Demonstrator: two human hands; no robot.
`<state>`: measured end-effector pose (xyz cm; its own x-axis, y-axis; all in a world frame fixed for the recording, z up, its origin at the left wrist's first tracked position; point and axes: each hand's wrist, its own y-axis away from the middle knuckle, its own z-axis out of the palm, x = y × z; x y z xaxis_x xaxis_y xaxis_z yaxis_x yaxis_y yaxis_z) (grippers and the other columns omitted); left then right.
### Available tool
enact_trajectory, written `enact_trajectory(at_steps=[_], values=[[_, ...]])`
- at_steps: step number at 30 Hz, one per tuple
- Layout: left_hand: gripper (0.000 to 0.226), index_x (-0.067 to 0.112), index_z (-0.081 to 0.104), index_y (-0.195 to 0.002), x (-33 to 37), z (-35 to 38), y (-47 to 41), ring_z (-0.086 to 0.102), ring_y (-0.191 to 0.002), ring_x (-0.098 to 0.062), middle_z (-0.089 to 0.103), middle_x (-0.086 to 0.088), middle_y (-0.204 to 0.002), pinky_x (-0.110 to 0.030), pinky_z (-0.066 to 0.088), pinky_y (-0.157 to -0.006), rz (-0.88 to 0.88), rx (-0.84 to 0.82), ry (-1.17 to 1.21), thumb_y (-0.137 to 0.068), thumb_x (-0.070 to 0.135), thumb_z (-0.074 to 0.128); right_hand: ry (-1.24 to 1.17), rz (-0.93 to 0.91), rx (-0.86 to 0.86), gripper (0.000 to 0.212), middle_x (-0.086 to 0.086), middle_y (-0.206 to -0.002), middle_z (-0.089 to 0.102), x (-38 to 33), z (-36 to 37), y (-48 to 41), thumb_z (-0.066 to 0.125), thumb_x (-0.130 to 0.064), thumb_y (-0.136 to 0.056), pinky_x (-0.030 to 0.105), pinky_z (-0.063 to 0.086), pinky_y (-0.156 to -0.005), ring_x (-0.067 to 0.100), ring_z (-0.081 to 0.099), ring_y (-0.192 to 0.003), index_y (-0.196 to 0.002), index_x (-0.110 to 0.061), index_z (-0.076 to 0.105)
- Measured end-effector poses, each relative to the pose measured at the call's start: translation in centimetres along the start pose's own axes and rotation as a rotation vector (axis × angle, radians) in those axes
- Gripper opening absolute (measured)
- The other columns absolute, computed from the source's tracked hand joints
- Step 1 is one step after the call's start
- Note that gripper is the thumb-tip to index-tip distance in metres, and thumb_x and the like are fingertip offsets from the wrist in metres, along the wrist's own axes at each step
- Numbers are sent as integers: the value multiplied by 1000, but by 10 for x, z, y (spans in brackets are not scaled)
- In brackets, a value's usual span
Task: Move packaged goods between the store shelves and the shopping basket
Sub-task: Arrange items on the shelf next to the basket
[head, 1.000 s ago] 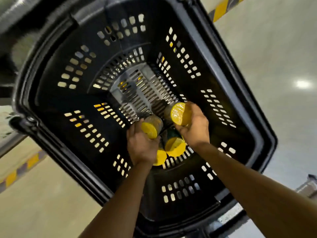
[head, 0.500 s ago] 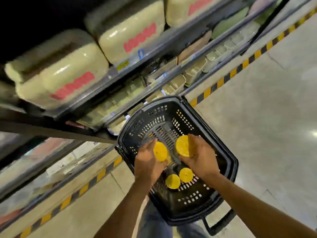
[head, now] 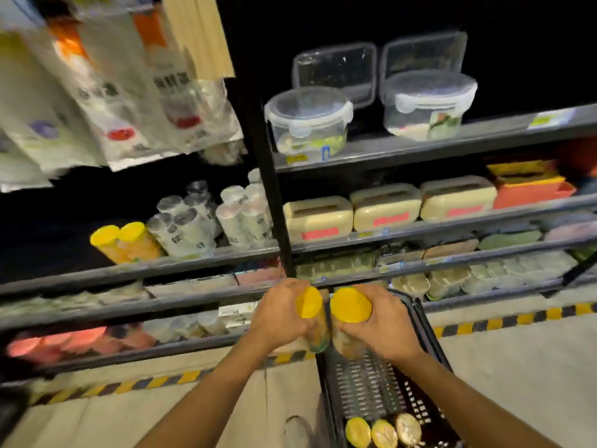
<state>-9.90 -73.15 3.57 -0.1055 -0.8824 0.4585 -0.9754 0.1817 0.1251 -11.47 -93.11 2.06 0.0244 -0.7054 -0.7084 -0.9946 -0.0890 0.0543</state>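
Now | left hand (head: pixel 277 313) grips jar (head: pixel 310 302) | right hand (head: pixel 384 324) grips second jar (head: pixel 350 305) | lifted from basket (head: pixel 365 389)

Two yellow-lidded jars (head: pixel 350 305) tilt side by side above the basket (head: pixel 368 389).

The left hand (head: pixel 277 315) grips the left jar (head: pixel 310 303) by its body, yellow lid toward the camera. The right hand (head: pixel 384 324) grips the right jar (head: pixel 350 306) likewise. The 2 jars touch side by side above the far end of the black basket (head: pixel 365 386). 3 more jars (head: pixel 382 432) lie at the basket's near end. On the shelf (head: pixel 193 264) ahead, 2 yellow-lidded shelf jars (head: pixel 126 240) stand beside stacked clear cups (head: pixel 184 221).
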Motion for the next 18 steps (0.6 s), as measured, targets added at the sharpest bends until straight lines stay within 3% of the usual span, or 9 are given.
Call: enact_trajectory(at_steps=[4,8,16,18], values=[[64,33,63,-116,-20,-61,37,59,-104,-12,63,8,-115,-33,51,-84,-69,84,9,-58,54,78,-3,-141,-8,57,-4,-101,67,-62,3,0,83,-49,-55,29,48,-78,15,62,-96,-104,-26,66],[80,27,58,-127,-54,-117,69,53,-115,-13,57,7,-126,-34,48,-94,-175,200,48,-56,56,82,-12,-250,-39,69,-5,-104,62,-130,20,-8,85,-50,-51,24,45,-80,12,58,-97,-112,-26,63],[66,24,64,-112,-149,-234,100,56,-108,-17,62,-1,-118,-33,46,-87,-219,341,-2,-58,55,83,-88,-391,-79,59,-15,-89,64,-264,86,-48,81,-61,-47,27,51,-72,5,60,-84,-96,-35,62],[77,25,61,-123,-180,-260,100,54,-115,-15,60,2,-125,-31,45,-94,-209,370,-1,-56,55,83,-96,-413,-48,66,-12,-90,63,-297,106,-61,78,-69,-44,25,50,-71,7,60,-85,-98,-33,61]])
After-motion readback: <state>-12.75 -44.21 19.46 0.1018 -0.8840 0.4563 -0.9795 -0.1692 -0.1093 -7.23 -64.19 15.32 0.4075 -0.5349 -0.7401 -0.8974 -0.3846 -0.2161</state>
